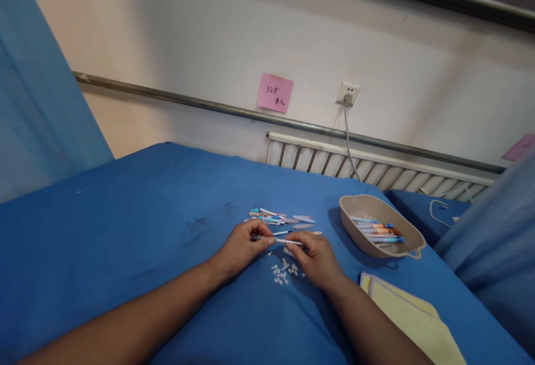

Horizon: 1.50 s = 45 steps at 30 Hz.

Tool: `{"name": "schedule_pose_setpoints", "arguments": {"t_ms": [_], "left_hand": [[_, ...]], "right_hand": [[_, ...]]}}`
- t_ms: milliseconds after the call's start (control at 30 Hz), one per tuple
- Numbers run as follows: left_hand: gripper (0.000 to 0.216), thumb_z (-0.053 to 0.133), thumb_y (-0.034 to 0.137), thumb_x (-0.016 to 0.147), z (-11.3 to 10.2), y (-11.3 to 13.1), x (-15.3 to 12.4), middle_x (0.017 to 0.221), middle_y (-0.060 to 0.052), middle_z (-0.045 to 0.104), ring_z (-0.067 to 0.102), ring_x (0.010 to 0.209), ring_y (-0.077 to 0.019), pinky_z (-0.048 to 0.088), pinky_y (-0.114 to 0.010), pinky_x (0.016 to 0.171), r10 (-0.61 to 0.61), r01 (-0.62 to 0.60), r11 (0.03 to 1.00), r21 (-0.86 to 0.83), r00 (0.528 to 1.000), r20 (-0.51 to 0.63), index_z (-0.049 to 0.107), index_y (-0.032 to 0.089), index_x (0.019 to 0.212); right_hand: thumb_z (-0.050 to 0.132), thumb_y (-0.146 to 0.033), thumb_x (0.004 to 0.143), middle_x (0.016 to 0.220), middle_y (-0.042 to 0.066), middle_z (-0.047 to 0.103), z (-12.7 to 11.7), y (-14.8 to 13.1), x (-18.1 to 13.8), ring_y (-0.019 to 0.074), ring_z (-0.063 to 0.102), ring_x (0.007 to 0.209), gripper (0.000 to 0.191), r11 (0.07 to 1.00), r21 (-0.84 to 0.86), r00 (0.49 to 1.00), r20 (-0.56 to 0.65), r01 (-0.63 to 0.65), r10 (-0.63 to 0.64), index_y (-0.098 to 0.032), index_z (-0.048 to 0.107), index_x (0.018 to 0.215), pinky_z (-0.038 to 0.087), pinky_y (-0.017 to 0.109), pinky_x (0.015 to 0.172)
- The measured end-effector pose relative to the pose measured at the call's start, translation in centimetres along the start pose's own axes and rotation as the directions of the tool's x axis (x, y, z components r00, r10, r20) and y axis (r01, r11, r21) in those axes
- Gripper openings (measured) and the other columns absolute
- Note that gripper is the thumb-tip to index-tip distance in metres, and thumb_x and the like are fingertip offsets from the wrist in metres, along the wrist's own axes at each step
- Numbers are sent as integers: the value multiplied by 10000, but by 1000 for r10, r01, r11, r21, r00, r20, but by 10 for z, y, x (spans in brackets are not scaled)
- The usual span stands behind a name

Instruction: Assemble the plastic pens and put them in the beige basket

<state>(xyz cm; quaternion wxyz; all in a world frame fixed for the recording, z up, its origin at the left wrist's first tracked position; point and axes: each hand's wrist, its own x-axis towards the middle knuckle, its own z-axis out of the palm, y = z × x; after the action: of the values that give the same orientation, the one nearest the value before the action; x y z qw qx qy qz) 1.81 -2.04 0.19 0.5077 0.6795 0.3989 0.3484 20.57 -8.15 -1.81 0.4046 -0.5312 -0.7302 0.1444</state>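
Between my two hands a thin pen lies roughly level, with a white or clear middle. My left hand pinches its darker left end, and my right hand pinches the other end. Just in front of my fingers, several small white cone-shaped pieces are scattered on the blue cloth. Beyond my hands lies a loose pile of pens and pen parts in blue, white and brown. Whether the pen's parts are joined or apart under my fingers is hidden.
A beige basin holding several pens stands to the right. Nearer me on that side lies a folded yellow cloth. A radiator, a metal rail and a plugged-in cord are at the wall; blue curtains hang on both sides.
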Motion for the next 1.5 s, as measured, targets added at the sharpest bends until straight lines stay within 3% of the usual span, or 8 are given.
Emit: {"name": "schedule_pose_setpoints", "arguments": {"t_ms": [333,567,833,1000,1167,1267,1333,1500], "left_hand": [[253,700,342,624,2,2,0,513,49,542,503,479,-104,387,-217,498,-108,115,986,-121,992,59,548,153,697],[254,704,342,615,1,2,1,516,47,550,496,484,-103,369,-210,488,-90,91,993,-72,996,24,553,154,696],[222,717,301,604,3,2,-3,672,21,571,512,605,-109,405,-221,576,16,-15,999,-31,999,34,567,151,667],[432,724,319,634,2,0,-2,820,-15,614,555,662,-117,432,-223,600,18,-2,988,-152,995,103,575,167,1010],[327,591,471,746,-1,-3,2,566,21,540,474,464,-93,367,-206,453,-115,123,990,-67,988,107,569,147,710],[245,740,312,606,-3,-2,2,808,-29,636,570,688,-129,434,-221,601,16,-3,994,-106,993,119,607,152,735],[326,745,315,599,-3,-1,2,915,-44,645,588,758,-145,445,-230,636,1,16,989,-149,993,118,618,163,858],[368,575,511,746,-1,-4,2,547,21,552,465,436,-90,359,-203,443,-165,181,980,-85,972,165,577,144,725]], "right_hand": [[494,-271,892,824,-10,695,-2,-5,0,161,622,771,171,997,-68,999,41,28,-25,-260,659,937,411,265,737],[545,-295,849,786,5,672,0,-4,-3,168,609,720,162,998,-50,999,14,-34,35,-231,593,991,418,254,657],[500,-294,888,795,11,674,-3,-7,-1,165,601,753,143,981,-174,996,58,83,-74,-233,628,875,379,275,725],[471,-303,903,778,13,666,-1,-6,-1,164,597,741,169,982,-177,998,36,63,-58,-227,619,870,379,269,700],[476,-290,903,775,7,675,-1,-4,-1,162,603,727,160,972,-218,996,43,84,-77,-230,622,874,368,287,723],[474,-289,906,763,3,681,-2,-4,-1,164,612,735,167,966,-245,996,54,80,-69,-235,627,867,362,297,749],[469,-293,909,764,5,684,-2,-4,-1,167,612,738,173,963,-258,996,54,76,-65,-239,628,865,359,301,753],[464,-288,911,758,8,680,-3,-5,-1,164,607,726,179,958,-273,995,73,87,-70,-233,625,855,355,301,744]]}}
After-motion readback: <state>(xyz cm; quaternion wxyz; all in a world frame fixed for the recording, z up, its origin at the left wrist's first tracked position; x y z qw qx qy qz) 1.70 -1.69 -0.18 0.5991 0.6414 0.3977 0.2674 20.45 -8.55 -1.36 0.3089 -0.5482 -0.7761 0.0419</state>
